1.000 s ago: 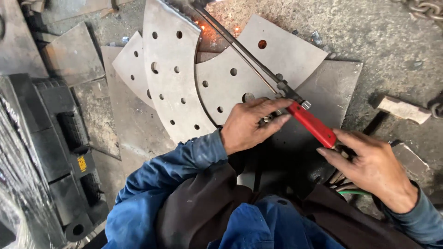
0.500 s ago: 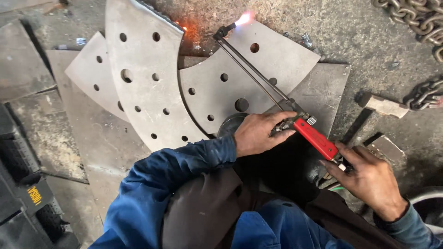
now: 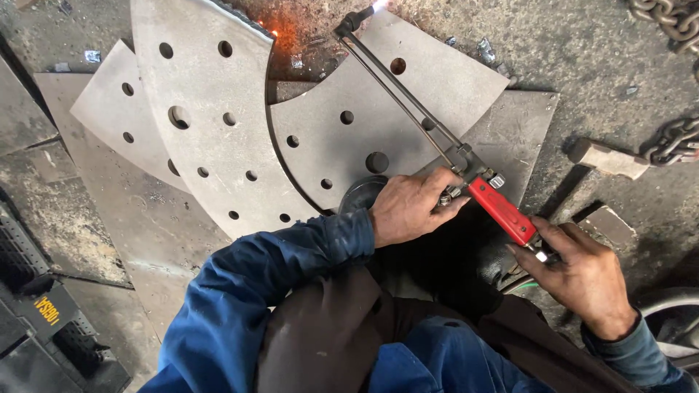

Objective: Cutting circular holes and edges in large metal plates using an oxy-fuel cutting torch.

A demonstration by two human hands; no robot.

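Below our head camera we count one cutting torch [image 3: 466,164], two hands and three curved steel plates drilled with round holes. Our left hand [image 3: 409,207] is curled around the torch's valve block, fingers pinching the small knobs just ahead of the red handle [image 3: 502,211]. Our right hand [image 3: 582,276] grips the rear end of that handle, fingers partly bent around it where the hoses leave. The torch runs diagonally up and away from us, its twin tubes crossing over the right plate [image 3: 408,124], and its tip [image 3: 353,18] burns with a bright flame at the top edge of the view. A small orange glow [image 3: 275,33] sits on the ground near the edge of the big middle plate [image 3: 211,124]. The left plate [image 3: 120,116] is partly covered by the middle one, and a flat sheet [image 3: 520,131] lies beneath the right plate.

Much is cut off: the flame leaves the frame, and the hoses vanish behind our right hand. A dark round object [image 3: 362,193] beside our left wrist is hard to identify. Two stretches of heavy chain [image 3: 673,22] lie at the right, with two small metal blocks [image 3: 608,159] nearby, and a black crate [image 3: 44,327] sits at lower left.
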